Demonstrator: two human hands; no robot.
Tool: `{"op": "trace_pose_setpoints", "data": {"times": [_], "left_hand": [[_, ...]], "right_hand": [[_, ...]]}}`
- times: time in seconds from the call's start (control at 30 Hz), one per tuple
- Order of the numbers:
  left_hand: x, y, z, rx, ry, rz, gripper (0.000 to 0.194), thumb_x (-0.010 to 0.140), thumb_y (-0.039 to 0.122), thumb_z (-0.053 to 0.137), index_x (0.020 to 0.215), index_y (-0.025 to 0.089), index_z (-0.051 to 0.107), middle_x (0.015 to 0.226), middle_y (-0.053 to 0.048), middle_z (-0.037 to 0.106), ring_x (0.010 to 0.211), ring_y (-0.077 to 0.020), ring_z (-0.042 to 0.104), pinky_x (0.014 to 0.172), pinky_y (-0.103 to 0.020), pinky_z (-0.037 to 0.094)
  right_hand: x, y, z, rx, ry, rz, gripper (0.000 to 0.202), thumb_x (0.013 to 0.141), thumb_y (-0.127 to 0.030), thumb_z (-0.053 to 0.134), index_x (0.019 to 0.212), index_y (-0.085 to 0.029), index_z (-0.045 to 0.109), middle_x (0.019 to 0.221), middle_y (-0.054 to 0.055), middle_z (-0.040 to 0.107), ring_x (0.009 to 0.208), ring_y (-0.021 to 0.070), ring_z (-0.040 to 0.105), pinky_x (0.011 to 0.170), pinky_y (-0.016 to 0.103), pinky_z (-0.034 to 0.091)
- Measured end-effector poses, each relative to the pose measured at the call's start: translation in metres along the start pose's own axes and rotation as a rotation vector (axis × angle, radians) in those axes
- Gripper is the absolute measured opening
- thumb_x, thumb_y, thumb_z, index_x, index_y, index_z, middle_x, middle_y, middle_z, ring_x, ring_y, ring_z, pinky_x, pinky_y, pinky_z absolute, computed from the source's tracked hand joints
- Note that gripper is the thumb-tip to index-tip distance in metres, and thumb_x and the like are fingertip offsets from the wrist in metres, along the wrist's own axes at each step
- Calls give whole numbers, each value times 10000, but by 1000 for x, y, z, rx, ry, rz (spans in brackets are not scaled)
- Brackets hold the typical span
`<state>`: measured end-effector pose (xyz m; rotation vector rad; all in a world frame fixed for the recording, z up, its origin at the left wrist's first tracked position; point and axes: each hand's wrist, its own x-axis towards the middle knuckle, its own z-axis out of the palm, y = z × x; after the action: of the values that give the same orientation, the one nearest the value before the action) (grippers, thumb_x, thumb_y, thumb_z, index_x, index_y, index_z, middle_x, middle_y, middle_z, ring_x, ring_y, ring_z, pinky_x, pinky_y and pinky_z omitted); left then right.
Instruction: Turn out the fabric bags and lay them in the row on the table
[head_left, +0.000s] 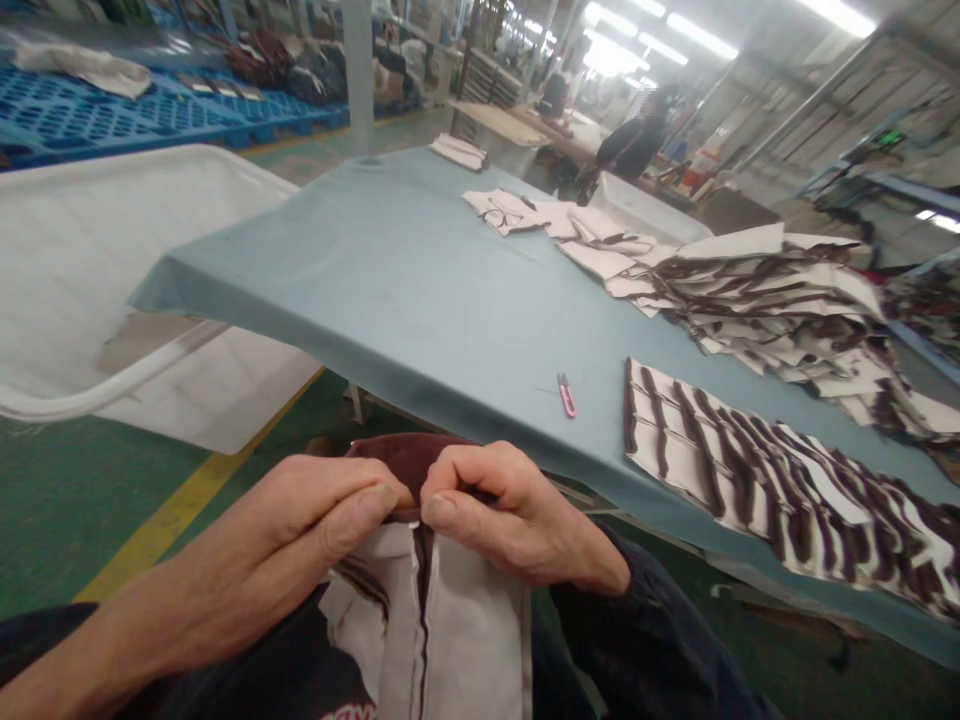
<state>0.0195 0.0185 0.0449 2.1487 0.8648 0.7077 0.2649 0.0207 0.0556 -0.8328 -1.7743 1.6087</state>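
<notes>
"What's leftmost?"
"A white bin (60, 280), by the table's (420, 280) left corner."
"And the hands?"
"Left hand (322, 520), thumb and finger closed on the cream cloth piece (476, 630), off the near edge; right hand (517, 520) pinching it too."
"Further right?"
"Pink snips (568, 400) near that edge, then striped pieces (686, 450) along it."

No text can be read.

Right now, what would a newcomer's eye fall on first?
Low in the middle, the left hand and right hand pinch a cream fabric piece near its top edge. Beyond, pink snips lie on the covered table, with a row of overlapping cream-and-brown pieces to their right.
</notes>
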Motion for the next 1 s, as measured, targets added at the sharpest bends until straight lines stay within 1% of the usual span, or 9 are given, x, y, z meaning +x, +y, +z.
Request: {"op": "trace_pose_setpoints", "data": {"times": [0.2, 0.3, 0.4, 0.5, 0.6, 0.7, 0.77, 0.87, 1.0], "left_hand": [[-4, 1, -4, 42, -40, 58, 428, 1202, 297, 449, 829, 235, 650, 741, 73, 654, 664, -93, 613, 672, -189, 481], [-7, -5, 1, 56, -27, 104, 387, 1174, 231, 471, 813, 228, 610, 702, 81, 612, 610, -83, 567, 603, -222, 423], [-9, -11, 8, 107, 68, 159, 302, 1105, 161, 522, 823, 228, 606, 695, 78, 620, 589, -89, 547, 575, -267, 372], [-11, -16, 16, 154, 128, 183, 254, 1085, 142, 540, 860, 230, 620, 710, 67, 648, 582, -101, 551, 566, -292, 352], [-11, -17, 18, 180, 158, 211, 281, 1088, 142, 528, 830, 229, 594, 690, 56, 630, 564, -109, 530, 547, -303, 329], [-7, -12, 7, 96, 72, 171, 298, 1108, 166, 537, 828, 217, 624, 696, 50, 635, 591, -105, 556, 565, -266, 367], [-1, -8, -8, -29, -76, 92, 307, 1129, 231, 562, 843, 207, 670, 708, 48, 652, 613, -100, 578, 584, -234, 399], [9, -10, -35, -204, -287, -63, 475, 1167, 460, 515, 824, 201, 717, 723, 28, 669, 645, -126, 595, 614, -233, 451], [12, -29, -55, -297, -293, -221, 792, 1148, 761, 331, 775, 200, 748, 783, -30, 733, 745, -197, 645, 752, -298, 540]], "right_hand": [[-1, 12, 2, -440, 101, -375, 251, 1092, -214, 632, 844, -226, 592, 723, -60, 588, 596, 97, 424, 611, 260, 374], [-1, 19, 3, -571, 124, -420, 220, 1080, -170, 579, 871, -235, 595, 723, -45, 626, 607, 113, 451, 613, 272, 372], [-2, 20, 5, -581, 101, -373, 193, 1037, -142, 551, 876, -238, 595, 728, -43, 617, 633, 123, 469, 634, 283, 374], [2, 19, 5, -458, 60, -198, 203, 1054, -204, 564, 855, -228, 597, 729, -52, 556, 646, 118, 457, 651, 281, 365], [10, 20, 3, -200, -39, 22, 422, 1097, -448, 651, 753, -229, 543, 674, -71, 438, 613, 113, 364, 597, 276, 322], [17, 22, 7, 102, -115, 128, 596, 971, -660, 801, 685, -242, 487, 631, -94, 352, 584, 99, 276, 525, 268, 266], [18, 20, 12, 191, -114, 182, 596, 920, -658, 848, 689, -242, 488, 620, -100, 349, 570, 90, 265, 502, 258, 243], [12, 11, 16, 45, -90, 135, 434, 948, -423, 780, 693, -246, 475, 598, -99, 369, 538, 82, 272, 490, 252, 228], [2, 5, 7, -402, 60, -60, 227, 913, -188, 610, 713, -241, 518, 603, -82, 452, 530, 88, 343, 531, 259, 287]]}}
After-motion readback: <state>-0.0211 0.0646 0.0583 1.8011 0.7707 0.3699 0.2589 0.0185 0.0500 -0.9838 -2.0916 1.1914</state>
